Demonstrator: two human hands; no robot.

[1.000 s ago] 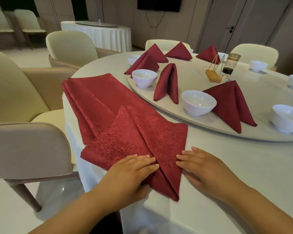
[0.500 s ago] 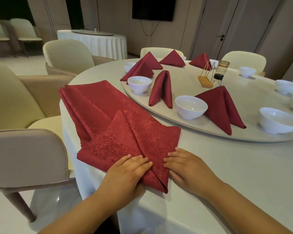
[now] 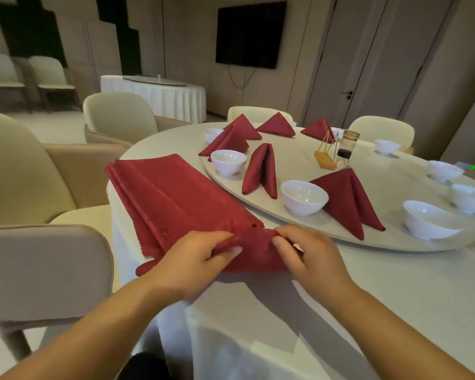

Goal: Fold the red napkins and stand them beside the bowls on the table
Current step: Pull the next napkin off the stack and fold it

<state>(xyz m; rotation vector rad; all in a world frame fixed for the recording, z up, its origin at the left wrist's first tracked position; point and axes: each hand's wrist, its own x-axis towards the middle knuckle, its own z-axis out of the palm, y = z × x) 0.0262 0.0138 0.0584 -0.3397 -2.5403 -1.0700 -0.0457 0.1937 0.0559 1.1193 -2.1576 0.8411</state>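
A partly folded red napkin lies near the table's front edge, on top of a stack of flat red napkins. My left hand pinches its left side and my right hand pinches its right side, both lifting the fold's upper edge. Several folded red napkins stand on the round turntable, one between two white bowls, another right of the nearer bowl. More white bowls line the turntable's right side.
A gold stand and a glass jar sit mid-turntable. Cream chairs crowd the table's left side, one chair back close to my left arm. A second clothed table stands behind.
Both hands went from pressing flat on the folded napkin to pinching it and raising its fold off the stack. The view has tilted upward.
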